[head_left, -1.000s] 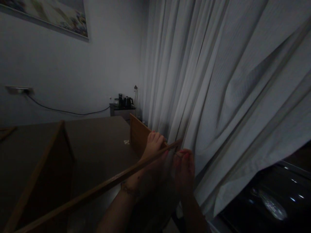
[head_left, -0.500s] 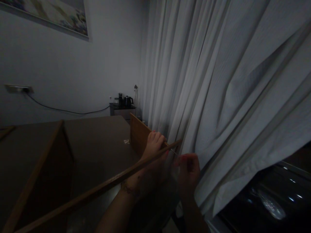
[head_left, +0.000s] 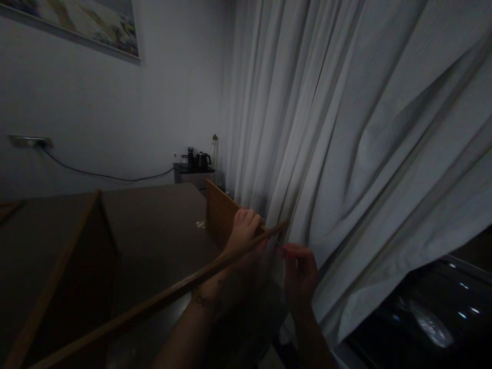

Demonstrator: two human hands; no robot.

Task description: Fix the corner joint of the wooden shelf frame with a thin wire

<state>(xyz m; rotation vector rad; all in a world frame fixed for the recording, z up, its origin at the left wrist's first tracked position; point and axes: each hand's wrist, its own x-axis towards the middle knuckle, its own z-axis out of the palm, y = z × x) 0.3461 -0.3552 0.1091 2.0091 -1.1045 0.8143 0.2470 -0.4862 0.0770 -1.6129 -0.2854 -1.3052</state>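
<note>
A wooden panel (head_left: 222, 211) stands on edge on the table, and my left hand (head_left: 244, 228) is closed over its top edge near the close end. A long wooden board (head_left: 184, 285) runs from the lower left across my left forearm and meets that end of the panel. My right hand (head_left: 301, 269), fingers pinched, grips a thin metal rod (head_left: 277, 242). The rod's far tip reaches the outer side of the long board at the corner; the exact contact is too dark to make out. Another upright wooden panel (head_left: 73, 271) joins the board at left.
The brown table (head_left: 161, 215) extends to the wall, with a small white scrap (head_left: 200, 224) on it. White curtains (head_left: 307, 128) hang close by my right hand. A black kettle (head_left: 202, 160) sits on a cabinet in the corner. A shiny black surface (head_left: 423, 307) lies at lower right.
My right hand, blurred by motion earlier, is now steadier, with its fingertips at the rod's near end. The left hand stays in place on the panel.
</note>
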